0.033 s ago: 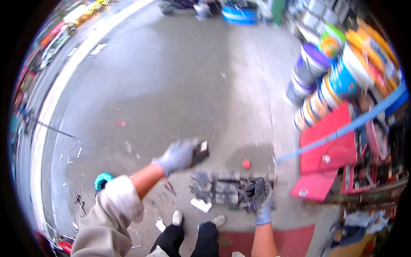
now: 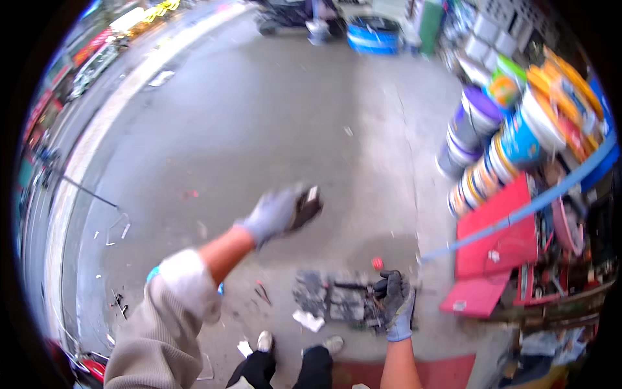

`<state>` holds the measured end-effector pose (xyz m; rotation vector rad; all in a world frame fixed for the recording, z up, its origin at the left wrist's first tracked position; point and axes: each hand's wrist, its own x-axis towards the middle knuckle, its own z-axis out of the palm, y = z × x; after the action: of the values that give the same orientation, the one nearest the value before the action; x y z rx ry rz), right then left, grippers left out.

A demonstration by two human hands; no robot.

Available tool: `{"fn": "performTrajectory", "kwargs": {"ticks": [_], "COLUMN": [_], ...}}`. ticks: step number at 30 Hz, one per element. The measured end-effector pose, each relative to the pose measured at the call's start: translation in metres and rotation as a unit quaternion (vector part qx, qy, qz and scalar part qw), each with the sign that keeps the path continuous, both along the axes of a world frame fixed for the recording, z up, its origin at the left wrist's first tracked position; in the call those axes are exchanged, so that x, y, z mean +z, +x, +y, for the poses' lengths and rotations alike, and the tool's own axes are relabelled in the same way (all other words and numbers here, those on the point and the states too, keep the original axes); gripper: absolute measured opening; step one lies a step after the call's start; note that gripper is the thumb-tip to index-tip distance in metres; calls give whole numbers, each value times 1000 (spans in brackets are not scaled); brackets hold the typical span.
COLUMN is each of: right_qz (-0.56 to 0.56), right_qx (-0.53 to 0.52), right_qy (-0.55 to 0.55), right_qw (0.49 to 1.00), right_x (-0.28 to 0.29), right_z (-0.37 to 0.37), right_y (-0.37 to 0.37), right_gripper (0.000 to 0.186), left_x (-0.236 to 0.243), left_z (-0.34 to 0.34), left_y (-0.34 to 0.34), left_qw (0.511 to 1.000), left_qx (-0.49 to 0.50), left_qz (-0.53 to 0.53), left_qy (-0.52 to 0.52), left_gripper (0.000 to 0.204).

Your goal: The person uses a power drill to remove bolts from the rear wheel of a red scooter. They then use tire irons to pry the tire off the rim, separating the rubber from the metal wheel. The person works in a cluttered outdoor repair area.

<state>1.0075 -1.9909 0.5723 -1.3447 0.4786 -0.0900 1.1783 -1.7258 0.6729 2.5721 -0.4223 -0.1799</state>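
My left hand (image 2: pixel 280 212), in a grey glove with a dark palm, is stretched out over the concrete floor. Its fingers are closed, and a small whitish piece (image 2: pixel 313 194) shows at the fingertips; blur hides what it is. In a matching glove, my right hand (image 2: pixel 396 299) is held with curled fingers above the right end of a dark, flat metal assembly (image 2: pixel 343 301) on the floor. Whatever those fingers may hold is hidden. A small red round thing (image 2: pixel 378 262) lies just beyond that hand.
Pliers (image 2: pixel 262 293) and white paper (image 2: pixel 308 320) lie beside the assembly. On the right stand stacked buckets (image 2: pixel 476 175), red panels (image 2: pixel 495 223) and a slanting blue strip (image 2: pixel 518 206). A red mat (image 2: pixel 440 369) is near my feet. A blue tub (image 2: pixel 372 39) stands far off.
The view has tilted, so the floor and its things sit lower. My left hand has moved farther out from the assembly. My right hand stays near the assembly's right end.
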Motion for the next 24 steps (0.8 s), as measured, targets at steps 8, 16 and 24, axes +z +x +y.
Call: {"fn": "performTrajectory", "kwargs": {"ticks": [8,16,24], "right_qz": [-120,-95,-62], "right_qx": [257,375,394], "right_qy": [139,-28,-49], "right_qw": [949,922,916], "right_x": [121,124,112], "right_z": [368,522,670], "right_y": [48,18,83], "right_gripper": [30,28,38], "left_x": [364,358,251], "left_z": [391,731,726], "left_y": [139,-218,-521], "left_qw": [776,716,567], "left_qx": [223,139,404], "left_qz": [-575,-413,-361], "left_qy": [131,-545,-621], "left_gripper": [26,25,39]}}
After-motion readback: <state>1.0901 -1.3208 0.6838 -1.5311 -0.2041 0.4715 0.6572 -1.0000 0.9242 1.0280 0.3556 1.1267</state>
